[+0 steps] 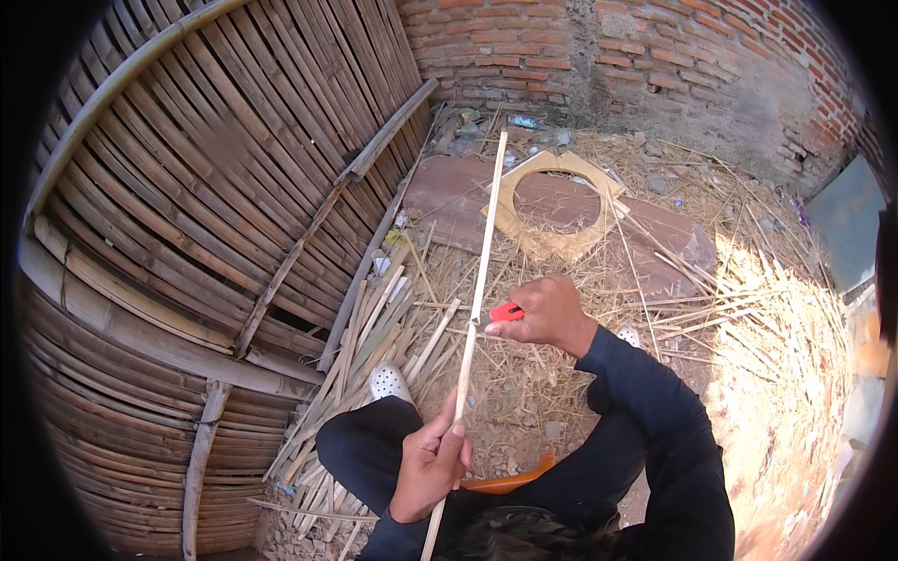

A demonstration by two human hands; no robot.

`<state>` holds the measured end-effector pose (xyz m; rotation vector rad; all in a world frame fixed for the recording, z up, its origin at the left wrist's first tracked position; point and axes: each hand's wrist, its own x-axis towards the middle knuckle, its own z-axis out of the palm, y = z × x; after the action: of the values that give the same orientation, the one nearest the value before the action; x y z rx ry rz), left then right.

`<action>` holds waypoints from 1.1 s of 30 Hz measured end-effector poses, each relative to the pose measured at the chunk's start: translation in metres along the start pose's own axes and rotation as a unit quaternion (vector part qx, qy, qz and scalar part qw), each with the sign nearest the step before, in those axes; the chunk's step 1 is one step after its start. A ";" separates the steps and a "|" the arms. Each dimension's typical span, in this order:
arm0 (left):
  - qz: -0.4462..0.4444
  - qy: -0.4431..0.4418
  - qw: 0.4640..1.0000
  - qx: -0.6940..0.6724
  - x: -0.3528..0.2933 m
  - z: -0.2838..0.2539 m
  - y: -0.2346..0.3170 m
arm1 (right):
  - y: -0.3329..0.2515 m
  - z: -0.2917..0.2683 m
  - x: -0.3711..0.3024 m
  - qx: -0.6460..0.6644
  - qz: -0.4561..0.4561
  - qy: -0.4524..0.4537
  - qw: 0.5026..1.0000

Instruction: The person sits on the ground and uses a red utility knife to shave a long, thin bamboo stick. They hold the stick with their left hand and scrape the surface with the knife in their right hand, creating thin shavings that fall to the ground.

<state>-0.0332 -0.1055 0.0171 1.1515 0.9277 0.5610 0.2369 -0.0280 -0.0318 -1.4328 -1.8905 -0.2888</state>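
Observation:
A long, pale bamboo strip (487, 234) runs from beside my lap up and away from me. My left hand (430, 465) is closed around its lower part, thumb lying along it. Farther up, my right hand (543, 313) grips a red utility knife (506, 312). The knife's blade meets the strip from the right side, about midway along it. A small nick or raised sliver shows on the strip near the blade.
Split bamboo pieces (374, 323) lie in a pile at my left, beside the slatted bamboo wall (224, 168). Ahead, a yellowish board with a round hole (502, 201) rests among shavings and a brown board (449, 201). A brick wall (524, 56) stands behind.

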 end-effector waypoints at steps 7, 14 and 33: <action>-0.011 0.002 1.000 0.002 -0.011 -0.002 -0.002 | 0.003 0.001 0.002 -0.037 0.049 -0.036 0.997; -0.024 -0.038 0.999 0.008 -0.034 0.002 -0.015 | 0.056 -0.013 0.011 -0.098 0.140 -0.001 0.985; -0.097 0.052 0.994 0.021 -0.069 -0.032 -0.043 | 0.139 -0.008 -0.024 -0.145 0.430 -0.089 0.887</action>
<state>-0.0997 -0.1577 -0.0050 1.0630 1.1329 0.4490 0.3683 -0.0015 -0.0766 -2.4076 -1.1827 0.0029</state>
